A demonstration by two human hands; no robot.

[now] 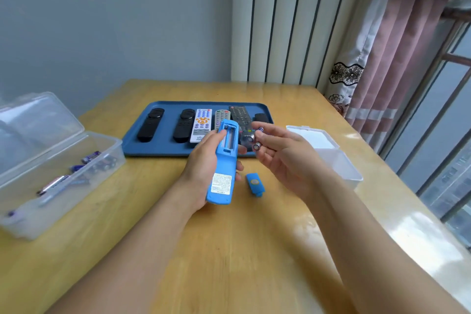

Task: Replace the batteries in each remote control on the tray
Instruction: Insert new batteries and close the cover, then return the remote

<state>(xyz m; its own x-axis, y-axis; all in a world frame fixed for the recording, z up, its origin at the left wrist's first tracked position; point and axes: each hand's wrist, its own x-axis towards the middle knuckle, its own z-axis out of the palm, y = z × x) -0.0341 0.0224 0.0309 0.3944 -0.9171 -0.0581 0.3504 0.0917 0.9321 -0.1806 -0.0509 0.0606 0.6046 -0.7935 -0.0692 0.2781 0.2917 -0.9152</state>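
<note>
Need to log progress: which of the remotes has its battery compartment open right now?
The blue remote, held back-up off the tray in the left hand. Its cover lies on the table; the other remotes lie on the tray.

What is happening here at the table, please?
A person is changing remote batteries. The left hand holds a blue remote back side up, its battery bay open and looking empty. The right hand holds two batteries beside it. The blue cover lies on the table. Six more remotes lie on the tray. A clear box on the left holds more batteries.
</note>
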